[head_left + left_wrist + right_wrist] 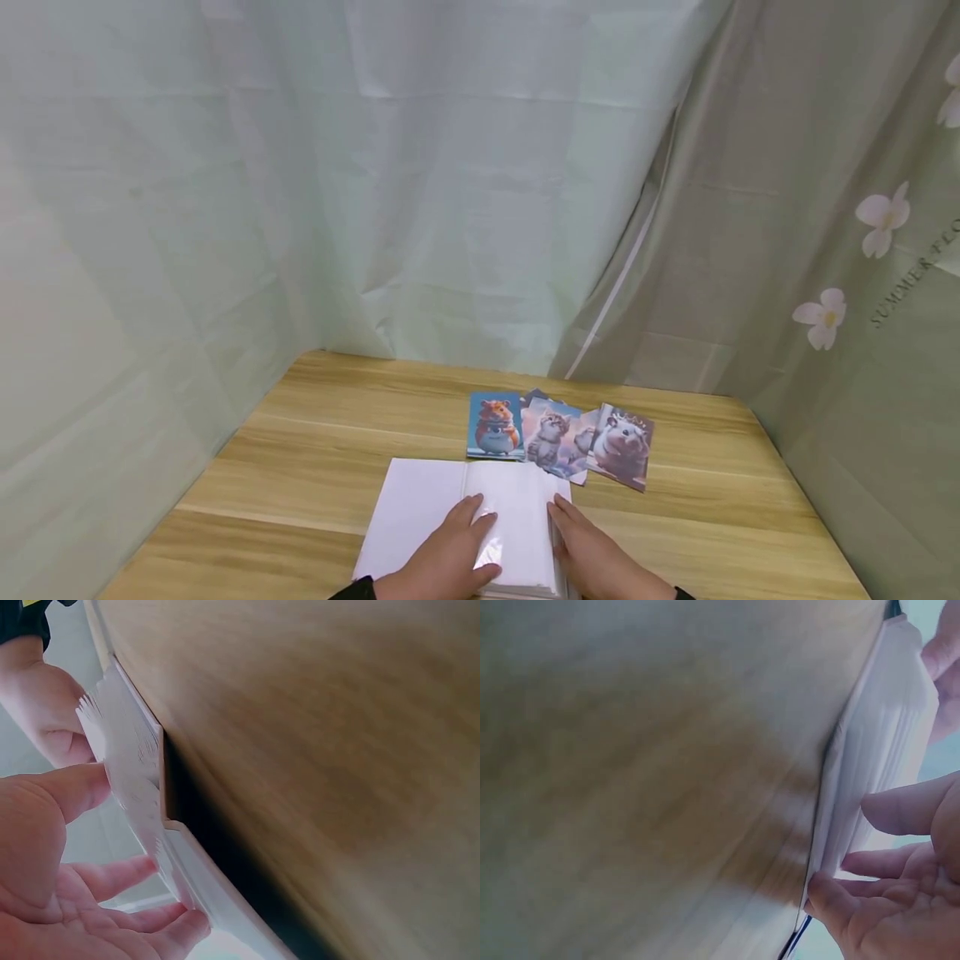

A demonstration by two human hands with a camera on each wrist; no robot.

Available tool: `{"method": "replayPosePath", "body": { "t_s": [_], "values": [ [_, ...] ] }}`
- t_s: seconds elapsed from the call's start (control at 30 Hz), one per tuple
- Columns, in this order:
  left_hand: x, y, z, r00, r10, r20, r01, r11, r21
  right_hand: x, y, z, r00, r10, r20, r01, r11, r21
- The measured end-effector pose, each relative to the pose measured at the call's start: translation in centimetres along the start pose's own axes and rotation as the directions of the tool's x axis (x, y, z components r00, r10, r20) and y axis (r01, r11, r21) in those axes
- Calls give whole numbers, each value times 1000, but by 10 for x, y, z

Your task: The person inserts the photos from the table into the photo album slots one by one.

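Observation:
A white photo album [416, 504] lies open at the near side of the table, its blank inside cover on the left and a thick stack of clear-sleeved pages [513, 500] on the right. My left hand [448, 552] rests on the album by the fold, thumb and fingers spread over the top sleeve. Along the right edge of the page stack, my right hand [596, 552] touches the page ends with extended fingers. The right wrist view shows its thumb and fingertips against the layered page edges [881, 727]. In the left wrist view, the pages [127, 761] fan slightly above the cover.
Just behind the album lie several picture cards: a hamster card [495, 427], a kitten card [551, 435] overlapping others, and a crowned mouse-like animal card [622, 448] at the right. Pale curtains [465, 208] enclose the wooden table [300, 467] at the back and sides.

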State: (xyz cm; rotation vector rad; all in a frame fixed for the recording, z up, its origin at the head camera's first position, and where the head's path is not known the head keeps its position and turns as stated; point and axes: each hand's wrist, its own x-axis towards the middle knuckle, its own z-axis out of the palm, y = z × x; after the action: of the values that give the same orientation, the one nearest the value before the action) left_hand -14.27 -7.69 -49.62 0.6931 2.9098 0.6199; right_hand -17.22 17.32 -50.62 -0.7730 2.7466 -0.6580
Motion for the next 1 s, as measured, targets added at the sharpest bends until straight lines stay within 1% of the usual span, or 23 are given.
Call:
{"method": "replayPosePath", "body": {
  "t_s": [0.13, 0.2, 0.3, 0.43, 0.53, 0.63, 0.73, 0.83, 0.87, 1.0],
  "values": [
    [2, 1, 0, 1000, -8, 15, 8, 1000, 4, 1, 4, -4, 1000, -18, 10, 17, 999, 43],
    [2, 2, 0, 1000, -9, 14, 9, 1000, 6, 1, 3, -7, 999, -35, 0, 35, 998, 57],
    [1, 3, 0, 1000, -9, 6, 9, 1000, 13, 0, 2, -13, 999, -51, -13, 51, 996, 74],
    [2, 4, 1, 1000, 9, -19, -8, 999, 37, 1, 1, -23, 999, -40, -16, 41, 994, 96],
    [3, 4, 2, 999, 17, -30, -15, 999, 50, 1, 2, -35, 999, -35, -29, 39, 993, 114],
    [4, 6, 2, 1000, 2, -18, -1, 999, 49, 0, 5, -51, 998, -36, -48, 41, 992, 118],
    [6, 7, 3, 1000, -12, -2, 12, 999, 49, -3, 9, -67, 997, -16, -71, 24, 994, 108],
    [7, 7, 4, 1000, -9, -4, 9, 998, 55, -3, 14, -84, 996, 27, -89, -17, 994, 108],
    [7, 7, 4, 1000, -6, -5, 6, 998, 56, -2, 16, -89, 995, 43, -95, -33, 994, 103],
    [5, 7, 2, 1000, -4, -12, 4, 998, 58, 5, 31, -105, 990, 49, -131, -43, 998, 43]
  ]
}}
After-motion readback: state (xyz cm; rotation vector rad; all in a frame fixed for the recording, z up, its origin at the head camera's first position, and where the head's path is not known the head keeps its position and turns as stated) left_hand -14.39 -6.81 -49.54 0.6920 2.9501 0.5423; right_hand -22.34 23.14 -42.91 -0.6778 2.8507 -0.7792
